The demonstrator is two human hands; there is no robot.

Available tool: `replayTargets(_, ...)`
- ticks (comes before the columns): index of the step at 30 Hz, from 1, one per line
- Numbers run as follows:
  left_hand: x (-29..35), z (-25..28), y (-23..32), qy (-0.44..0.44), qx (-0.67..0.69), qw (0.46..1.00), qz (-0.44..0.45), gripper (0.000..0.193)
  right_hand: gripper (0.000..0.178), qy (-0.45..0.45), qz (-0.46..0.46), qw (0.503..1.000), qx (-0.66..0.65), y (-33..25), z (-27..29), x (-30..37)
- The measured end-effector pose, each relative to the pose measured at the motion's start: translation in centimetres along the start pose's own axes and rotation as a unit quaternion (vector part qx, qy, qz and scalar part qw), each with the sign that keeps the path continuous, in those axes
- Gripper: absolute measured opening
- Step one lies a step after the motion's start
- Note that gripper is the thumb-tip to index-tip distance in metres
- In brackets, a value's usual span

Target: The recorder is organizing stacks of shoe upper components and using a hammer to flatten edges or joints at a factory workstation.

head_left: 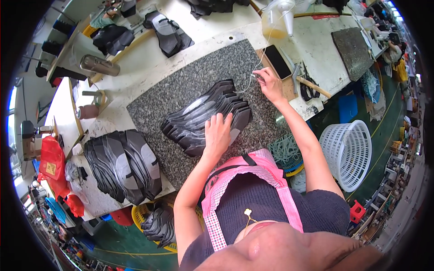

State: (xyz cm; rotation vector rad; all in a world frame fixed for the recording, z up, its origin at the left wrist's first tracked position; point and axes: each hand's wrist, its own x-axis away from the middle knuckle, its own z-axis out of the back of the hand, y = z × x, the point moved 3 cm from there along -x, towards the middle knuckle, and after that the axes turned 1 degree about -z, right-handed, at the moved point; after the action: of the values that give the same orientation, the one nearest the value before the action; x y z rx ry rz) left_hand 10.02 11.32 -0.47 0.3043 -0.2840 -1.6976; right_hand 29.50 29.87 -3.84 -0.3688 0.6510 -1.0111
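Observation:
A fanned stack of black and grey shoe uppers [194, 110] lies on a speckled stone slab [181, 74]. My left hand [218, 132] rests on the stack's near side, fingers spread over the top pieces. To the right of the stack, my right hand [268, 84] is raised over the slab, with thumb and forefinger pinched on a thin white string [250, 84]. One end of that string reaches the right edge of the stack. The other runs up toward a white cone [285, 18] at the back of the table.
A second stack of uppers [123, 166] lies at the left table edge. A phone [277, 62], a hammer [312, 86] and black-handled scissors [307, 92] lie right of the slab. A white basket [346, 153] stands on the floor at right. A metal flask [100, 65] lies back left.

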Motion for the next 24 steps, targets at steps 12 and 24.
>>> replayTargets(12,1.6,0.3,-1.0,0.046,0.116,0.992,0.011,0.043,0.017,-0.120,0.009,0.992,0.040,4.4,-0.7,-3.2)
replayTargets(24,6.5,3.0,-0.6,0.165,0.324,0.924,0.115,0.050,0.008,-0.215,0.014,0.958,-0.190,-12.5,1.0,6.8)
